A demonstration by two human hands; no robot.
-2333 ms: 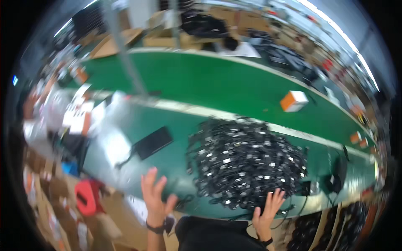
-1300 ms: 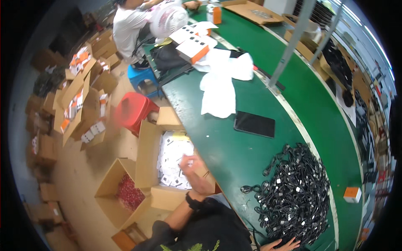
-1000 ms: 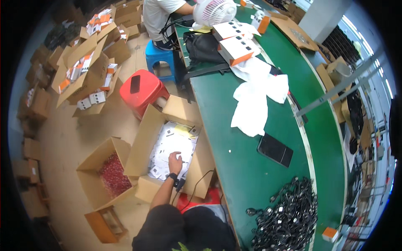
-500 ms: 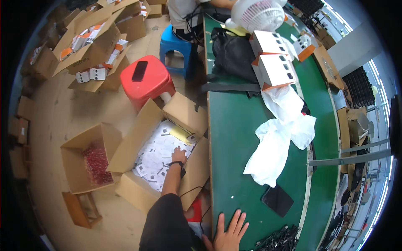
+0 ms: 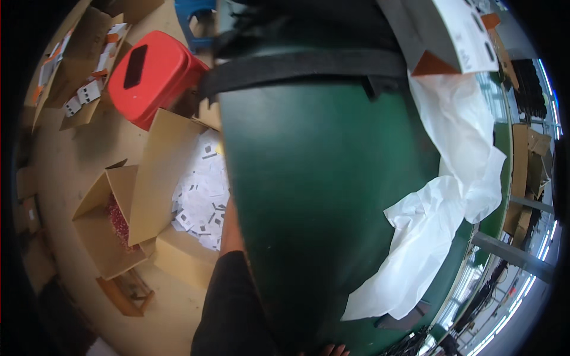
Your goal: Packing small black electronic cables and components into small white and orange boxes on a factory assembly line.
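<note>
My left arm (image 5: 231, 231) reaches down past the green table's edge toward an open cardboard box (image 5: 157, 178) on the floor. The table edge hides that hand and its fingers. White slips or small packets (image 5: 205, 190) with dark print fill the box. Of my right hand (image 5: 333, 350), only fingertips show at the lower edge, resting stretched out on the green table (image 5: 309, 196). Crumpled white plastic bags (image 5: 427, 237) lie on the table's right side. A dark flat device (image 5: 405, 317) sticks out partly from under them.
Left of the box stands a smaller carton (image 5: 98, 228) with red contents, beside a wooden stool (image 5: 127, 293). A red stool (image 5: 151, 77) bears a phone (image 5: 135, 65). A black strap (image 5: 309, 68) crosses the table near a white box (image 5: 457, 35). Black cables (image 5: 409, 344) lie lower right.
The view has moved closer to the table. My left hand, seen on the white slips before, is now behind the table edge. My right hand has nearly left the picture.
</note>
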